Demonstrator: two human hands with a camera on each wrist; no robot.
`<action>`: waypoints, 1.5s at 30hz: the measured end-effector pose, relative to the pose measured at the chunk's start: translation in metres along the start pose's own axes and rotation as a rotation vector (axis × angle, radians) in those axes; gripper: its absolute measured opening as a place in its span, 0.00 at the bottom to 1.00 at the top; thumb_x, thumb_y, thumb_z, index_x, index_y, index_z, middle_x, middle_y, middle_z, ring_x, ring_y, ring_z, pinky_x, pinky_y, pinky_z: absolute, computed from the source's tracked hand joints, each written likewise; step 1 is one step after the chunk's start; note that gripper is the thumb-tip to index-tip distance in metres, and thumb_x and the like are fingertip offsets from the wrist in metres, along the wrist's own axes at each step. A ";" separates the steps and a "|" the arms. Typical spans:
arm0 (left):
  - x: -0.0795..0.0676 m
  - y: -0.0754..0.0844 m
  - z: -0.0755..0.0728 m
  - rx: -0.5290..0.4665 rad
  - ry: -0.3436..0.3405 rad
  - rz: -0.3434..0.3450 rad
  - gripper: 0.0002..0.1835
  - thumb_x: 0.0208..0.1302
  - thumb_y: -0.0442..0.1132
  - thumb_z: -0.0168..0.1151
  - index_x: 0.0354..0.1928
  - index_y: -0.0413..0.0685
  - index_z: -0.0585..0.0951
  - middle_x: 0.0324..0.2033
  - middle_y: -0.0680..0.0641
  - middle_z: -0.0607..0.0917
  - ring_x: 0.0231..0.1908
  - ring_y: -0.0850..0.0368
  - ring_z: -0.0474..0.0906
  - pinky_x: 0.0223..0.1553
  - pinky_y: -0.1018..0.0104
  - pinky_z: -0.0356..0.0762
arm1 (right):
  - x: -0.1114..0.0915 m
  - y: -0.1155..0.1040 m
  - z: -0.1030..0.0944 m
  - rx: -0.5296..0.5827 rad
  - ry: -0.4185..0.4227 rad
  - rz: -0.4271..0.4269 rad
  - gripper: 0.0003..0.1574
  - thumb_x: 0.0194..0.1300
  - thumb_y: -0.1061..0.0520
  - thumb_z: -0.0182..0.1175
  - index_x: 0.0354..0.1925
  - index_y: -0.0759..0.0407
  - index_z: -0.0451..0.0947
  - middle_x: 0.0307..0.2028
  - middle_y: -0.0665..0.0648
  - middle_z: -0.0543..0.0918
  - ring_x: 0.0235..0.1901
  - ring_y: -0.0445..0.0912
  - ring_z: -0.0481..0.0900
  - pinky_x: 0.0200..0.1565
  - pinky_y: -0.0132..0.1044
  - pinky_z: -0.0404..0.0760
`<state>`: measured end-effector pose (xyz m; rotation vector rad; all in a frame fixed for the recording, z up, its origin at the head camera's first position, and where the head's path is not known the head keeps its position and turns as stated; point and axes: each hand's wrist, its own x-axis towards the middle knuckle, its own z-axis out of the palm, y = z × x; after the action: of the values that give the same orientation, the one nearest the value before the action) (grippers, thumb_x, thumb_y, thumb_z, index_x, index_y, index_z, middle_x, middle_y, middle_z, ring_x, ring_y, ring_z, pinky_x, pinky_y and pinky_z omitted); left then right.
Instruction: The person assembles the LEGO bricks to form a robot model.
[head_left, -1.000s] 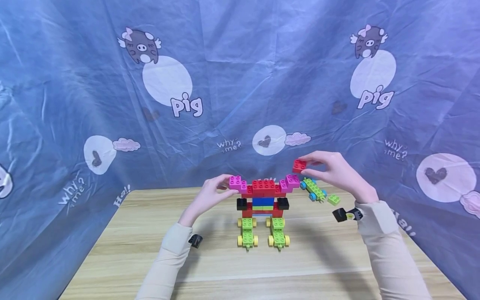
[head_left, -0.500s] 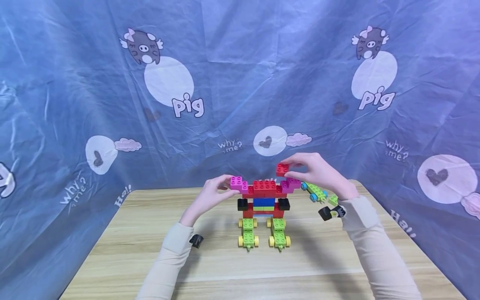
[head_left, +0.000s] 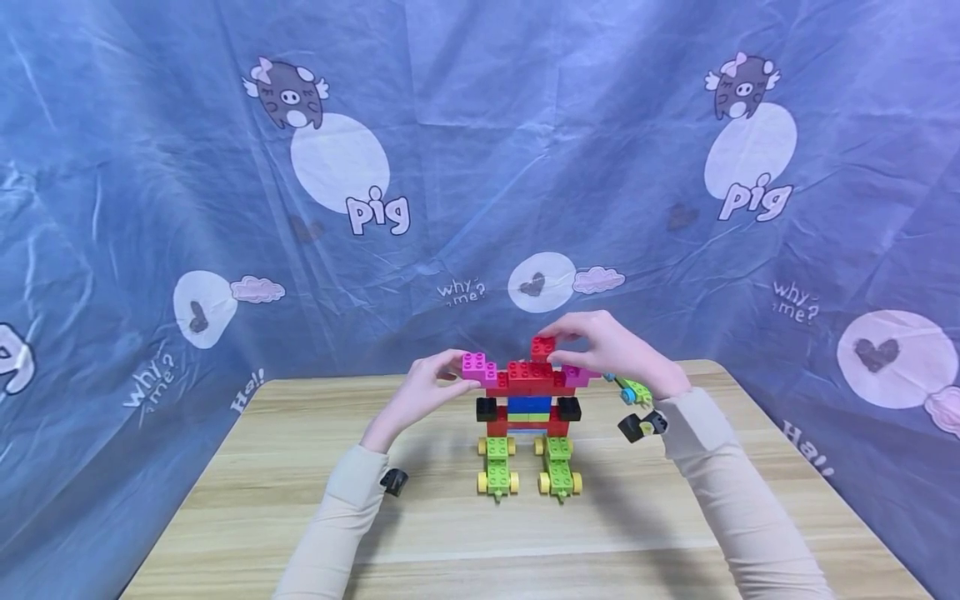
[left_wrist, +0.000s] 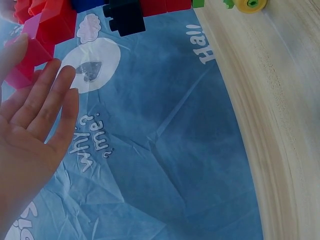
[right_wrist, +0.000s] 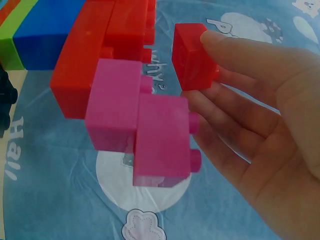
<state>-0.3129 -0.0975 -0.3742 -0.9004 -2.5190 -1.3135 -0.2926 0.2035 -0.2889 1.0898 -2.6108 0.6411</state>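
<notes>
A toy figure built of bricks stands upright on two green wheeled bases (head_left: 497, 473). Its body stacks red bricks (head_left: 529, 387), a blue brick (head_left: 528, 405) and black bricks (head_left: 570, 409) at the sides. My left hand (head_left: 422, 387) pinches the pink bricks (head_left: 474, 363) of the left arm between thumb and fingers. My right hand (head_left: 606, 347) pinches a small red brick (head_left: 543, 347) over the top row, right of its middle. In the right wrist view a gap shows between this loose brick (right_wrist: 191, 59) and the figure. The right arm's pink bricks (right_wrist: 162, 135) are partly hidden in the head view.
On the wooden table (head_left: 300, 517), a green wheeled base with blue wheels (head_left: 633, 390) lies behind the right hand, partly covered. A blue printed cloth (head_left: 450, 167) hangs behind and at both sides. Wrist cameras (head_left: 642, 427) sit at the cuffs.
My right hand has carried the small red brick leftward and slightly down, from beyond the pink right arm to over the figure's top row. The left hand keeps its grip in place.
</notes>
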 end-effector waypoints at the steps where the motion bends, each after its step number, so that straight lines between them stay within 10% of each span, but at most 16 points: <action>1: 0.000 0.000 0.000 -0.002 0.000 0.001 0.23 0.54 0.49 0.68 0.52 0.51 0.78 0.41 0.53 0.85 0.39 0.62 0.81 0.46 0.68 0.82 | 0.000 0.000 0.001 0.001 -0.003 -0.001 0.22 0.56 0.53 0.67 0.51 0.51 0.79 0.42 0.46 0.85 0.37 0.35 0.81 0.42 0.39 0.83; 45: 0.000 -0.002 0.001 -0.011 0.005 0.023 0.22 0.55 0.48 0.68 0.52 0.51 0.78 0.41 0.52 0.85 0.39 0.61 0.82 0.46 0.64 0.83 | 0.009 -0.004 0.016 -0.070 -0.093 -0.098 0.20 0.58 0.52 0.65 0.50 0.53 0.80 0.46 0.51 0.85 0.46 0.43 0.83 0.48 0.39 0.83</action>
<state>-0.3142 -0.0978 -0.3759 -0.9237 -2.4924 -1.3224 -0.2970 0.1882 -0.2985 1.2451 -2.6156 0.4849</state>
